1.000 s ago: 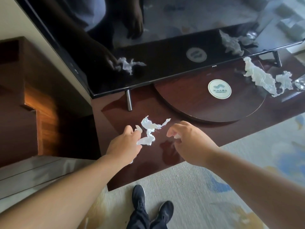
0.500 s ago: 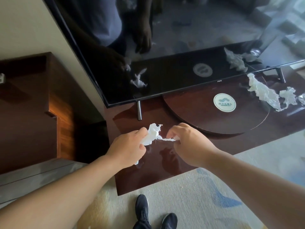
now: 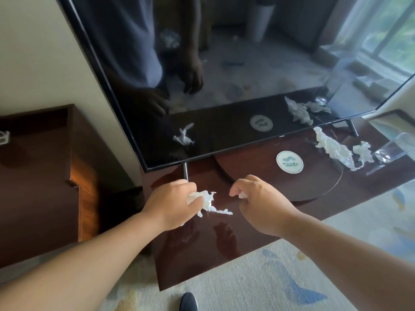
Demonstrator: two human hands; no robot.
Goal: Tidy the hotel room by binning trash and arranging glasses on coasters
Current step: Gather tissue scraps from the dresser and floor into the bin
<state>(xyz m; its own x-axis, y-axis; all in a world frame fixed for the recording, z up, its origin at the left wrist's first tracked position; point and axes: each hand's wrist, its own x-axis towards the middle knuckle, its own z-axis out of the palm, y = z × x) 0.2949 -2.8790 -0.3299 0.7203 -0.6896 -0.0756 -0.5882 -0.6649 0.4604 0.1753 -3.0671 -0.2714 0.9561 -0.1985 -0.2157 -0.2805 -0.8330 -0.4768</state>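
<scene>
My left hand (image 3: 173, 204) grips the tissue (image 3: 207, 202), right hand (image 3: 260, 207) pinches a scrap (image 3: 243, 195), at the left edge of the TV stand (image 3: 202, 254).

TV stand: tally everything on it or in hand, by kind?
White scraps: 4: big scrap in left hand, small bit in right hand, long scrap and short scrap beside the glass.
Coaster: 1
Glass: 1
Total: 6

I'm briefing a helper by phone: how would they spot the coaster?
Find the big black television on the glossy dark wooden cabinet. Below its bottom edge, on a round dark turntable, lies the round white coaster with a teal logo. Unlike the crumpled white tissues to its right, it is flat and smooth.
</scene>
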